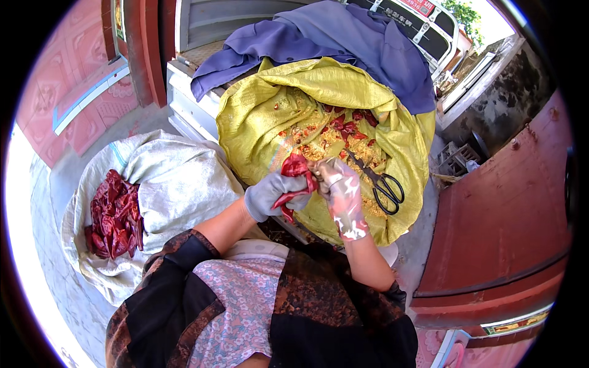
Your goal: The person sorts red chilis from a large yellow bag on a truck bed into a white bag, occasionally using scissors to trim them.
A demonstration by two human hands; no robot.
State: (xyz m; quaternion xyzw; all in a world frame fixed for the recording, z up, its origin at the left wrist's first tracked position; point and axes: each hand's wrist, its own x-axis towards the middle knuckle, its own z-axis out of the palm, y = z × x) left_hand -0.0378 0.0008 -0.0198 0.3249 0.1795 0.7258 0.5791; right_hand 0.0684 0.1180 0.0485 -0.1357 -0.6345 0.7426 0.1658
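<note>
My left hand (pixel 278 195), in a grey glove, grips a dried red chili pepper (pixel 295 168) over the near edge of a yellow woven sack (pixel 248 124). My right hand (pixel 338 193), in a patterned glove, is closed at the pepper's upper end, its fingertips pinching what looks like the stem part. Inside the yellow sack lie loose seeds (pixel 368 202) and torn red pepper pieces (pixel 347 126). Black-handled scissors (pixel 389 193) rest on the sack just right of my right hand. To the left, a heap of dried red peppers (pixel 115 216) sits in a white woven sack (pixel 179 184).
A blue-purple cloth garment (pixel 313 37) drapes over the far side of the yellow sack, against a metal truck bed (pixel 188 96). A dark red metal door (pixel 497 211) stands at the right. Pink tiled steps (pixel 92 101) are at the upper left.
</note>
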